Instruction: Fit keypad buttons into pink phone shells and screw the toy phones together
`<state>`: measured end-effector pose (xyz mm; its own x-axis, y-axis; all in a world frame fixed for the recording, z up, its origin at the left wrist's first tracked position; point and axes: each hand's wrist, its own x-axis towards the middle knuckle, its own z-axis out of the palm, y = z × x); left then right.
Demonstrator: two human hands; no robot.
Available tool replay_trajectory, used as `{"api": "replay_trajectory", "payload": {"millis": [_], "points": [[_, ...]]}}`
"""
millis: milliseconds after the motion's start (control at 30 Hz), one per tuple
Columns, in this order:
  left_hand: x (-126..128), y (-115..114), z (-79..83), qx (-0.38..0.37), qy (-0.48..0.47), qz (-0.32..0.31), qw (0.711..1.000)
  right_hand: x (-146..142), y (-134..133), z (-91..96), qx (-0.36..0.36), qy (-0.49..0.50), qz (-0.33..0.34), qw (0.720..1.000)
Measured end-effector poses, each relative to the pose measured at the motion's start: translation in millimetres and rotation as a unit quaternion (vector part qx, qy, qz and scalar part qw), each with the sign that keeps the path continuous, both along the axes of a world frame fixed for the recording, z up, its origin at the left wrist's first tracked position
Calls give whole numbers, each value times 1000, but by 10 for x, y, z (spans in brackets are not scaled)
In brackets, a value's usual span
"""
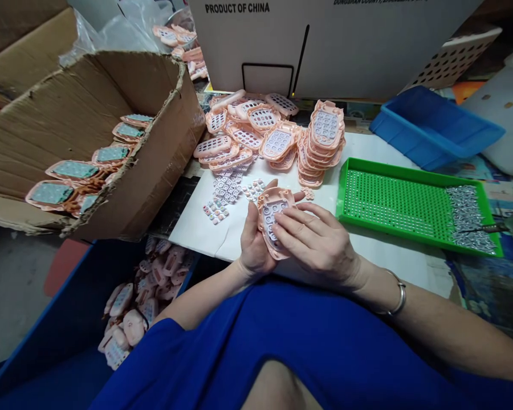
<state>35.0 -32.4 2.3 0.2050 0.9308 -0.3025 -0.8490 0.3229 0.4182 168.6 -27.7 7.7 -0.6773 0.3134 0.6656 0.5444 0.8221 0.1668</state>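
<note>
Holding a keypad shell [273, 210] in left hand [255, 246], right fingers [298, 226] atop

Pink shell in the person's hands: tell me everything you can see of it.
The pink shell is a shallow, rounded oblong, plastic by its look, hollow side up, with small raised bits at its far end. Inside sits a pale lilac keypad with rows of squarish keys, partly covered. The shell lies in the left hand, thumb along its left side; fingers of the right hand lie across the keypad. It's above the near part of the white table.
</note>
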Motion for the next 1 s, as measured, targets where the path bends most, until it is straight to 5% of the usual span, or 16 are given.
{"api": "replay_trajectory", "payload": {"millis": [200, 333, 467, 767, 1000], "points": [[-62, 101, 31, -61, -7, -5, 998, 17, 41, 2, -100, 58, 32, 993], [-100, 163, 28, -63, 3, 0, 998, 108, 103, 146, -203, 192, -39, 959], [-193, 184, 12, -77, 34, 0, 996, 176, 199, 191, -206, 223, -68, 950], [-700, 180, 70, -74, 92, 159, 980, 217, 527, -77, -202, -36, -140, 969], [-657, 156, 12, -86, 84, 113, 986, -115, 829, -101, -247, -215, -221, 919]]}}
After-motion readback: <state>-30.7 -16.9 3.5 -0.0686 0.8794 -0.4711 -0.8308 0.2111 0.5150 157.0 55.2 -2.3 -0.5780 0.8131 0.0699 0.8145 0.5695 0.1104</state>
